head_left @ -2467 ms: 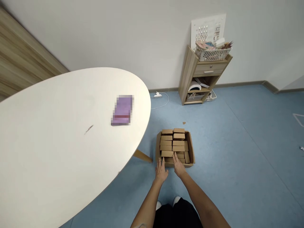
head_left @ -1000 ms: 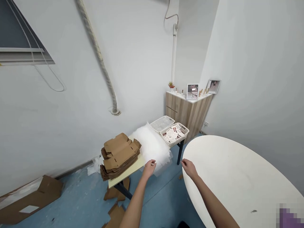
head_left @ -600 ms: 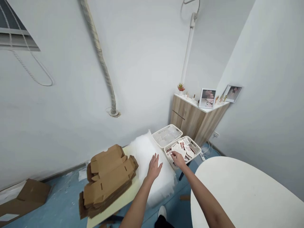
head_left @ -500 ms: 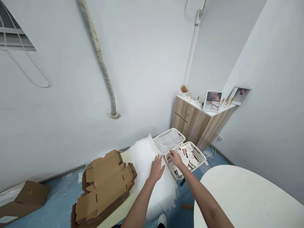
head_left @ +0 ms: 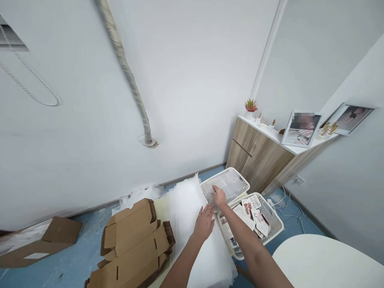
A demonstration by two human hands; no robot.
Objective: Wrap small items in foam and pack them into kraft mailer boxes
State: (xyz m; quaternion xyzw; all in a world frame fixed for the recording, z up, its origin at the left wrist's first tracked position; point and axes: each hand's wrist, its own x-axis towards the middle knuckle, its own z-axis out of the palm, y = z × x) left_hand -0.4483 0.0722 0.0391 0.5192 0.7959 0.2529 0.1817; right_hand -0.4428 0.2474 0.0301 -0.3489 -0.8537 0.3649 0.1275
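Right hand (head_left: 219,197) rests in a white basket (head_left: 237,178), contents unclear.

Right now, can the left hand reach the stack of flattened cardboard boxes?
Probably yes: your left hand is over the white sheet, just beside the flattened cardboard boxes, and nothing appears to stand between them.
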